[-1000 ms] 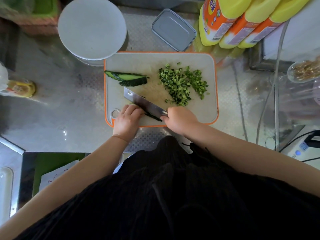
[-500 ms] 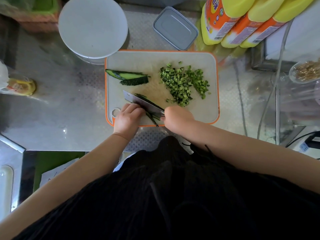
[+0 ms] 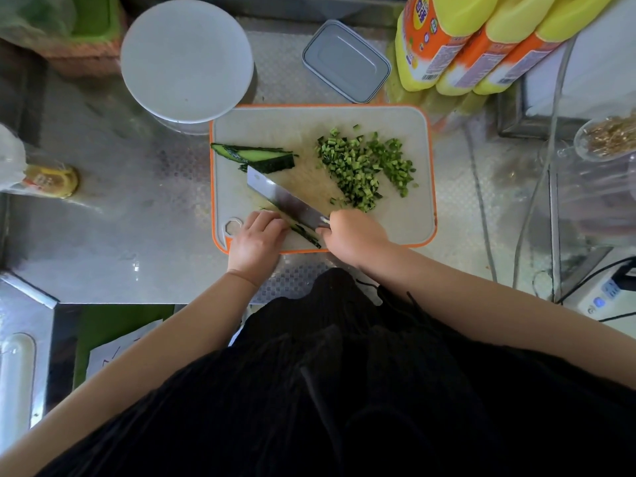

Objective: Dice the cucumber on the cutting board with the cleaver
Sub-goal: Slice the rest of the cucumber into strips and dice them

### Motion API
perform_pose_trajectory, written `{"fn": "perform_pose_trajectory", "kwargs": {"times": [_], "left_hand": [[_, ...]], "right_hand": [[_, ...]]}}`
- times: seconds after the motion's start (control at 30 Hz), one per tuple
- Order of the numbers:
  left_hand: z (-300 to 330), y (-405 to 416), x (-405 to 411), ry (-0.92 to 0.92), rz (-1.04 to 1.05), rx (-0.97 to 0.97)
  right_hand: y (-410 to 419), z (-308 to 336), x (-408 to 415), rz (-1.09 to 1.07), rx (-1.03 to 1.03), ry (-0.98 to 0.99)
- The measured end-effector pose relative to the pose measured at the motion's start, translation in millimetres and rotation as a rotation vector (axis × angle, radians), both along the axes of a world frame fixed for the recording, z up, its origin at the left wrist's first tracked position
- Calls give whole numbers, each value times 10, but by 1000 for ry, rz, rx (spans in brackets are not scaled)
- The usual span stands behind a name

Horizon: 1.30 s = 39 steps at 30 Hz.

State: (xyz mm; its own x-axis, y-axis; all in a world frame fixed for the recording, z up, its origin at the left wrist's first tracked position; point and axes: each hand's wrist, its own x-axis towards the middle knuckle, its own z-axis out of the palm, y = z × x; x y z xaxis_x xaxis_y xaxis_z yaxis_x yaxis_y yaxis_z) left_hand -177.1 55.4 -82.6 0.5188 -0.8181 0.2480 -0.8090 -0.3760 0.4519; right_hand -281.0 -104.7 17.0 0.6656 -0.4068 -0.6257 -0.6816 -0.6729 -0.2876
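On the near edge of the orange-rimmed cutting board (image 3: 395, 115), my right hand (image 3: 354, 235) grips the cleaver (image 3: 285, 199) by its handle while my left hand (image 3: 258, 237) — fingers curled — presses down the cucumber strips (image 3: 306, 234) under the blade. A diced pile (image 3: 364, 166) lies toward the far right of the board, and uncut cucumber wedges (image 3: 261, 156) wait at far left. To cut well, I judge, I should keep my knuckles tucked against the blade's flat, advance in small even steps and keep the strips bundled — loose ones could roll.
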Motion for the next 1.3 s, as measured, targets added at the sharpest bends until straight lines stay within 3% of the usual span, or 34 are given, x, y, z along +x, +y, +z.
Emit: {"fn": "perform_pose_trajectory", "kwargs": {"times": [0.47, 0.9, 1.13, 1.3], "left_hand": [[-17, -8, 17, -25, -8, -6], [38, -37, 4, -3, 2, 11], [162, -149, -1, 63, 17, 184], [265, -124, -10, 68, 32, 124]], "right_hand": [[78, -34, 50, 47, -12, 89], [114, -150, 25, -3, 3, -22], [-1, -111, -23, -21, -32, -37], [-106, -90, -61, -117, 9, -85]]}}
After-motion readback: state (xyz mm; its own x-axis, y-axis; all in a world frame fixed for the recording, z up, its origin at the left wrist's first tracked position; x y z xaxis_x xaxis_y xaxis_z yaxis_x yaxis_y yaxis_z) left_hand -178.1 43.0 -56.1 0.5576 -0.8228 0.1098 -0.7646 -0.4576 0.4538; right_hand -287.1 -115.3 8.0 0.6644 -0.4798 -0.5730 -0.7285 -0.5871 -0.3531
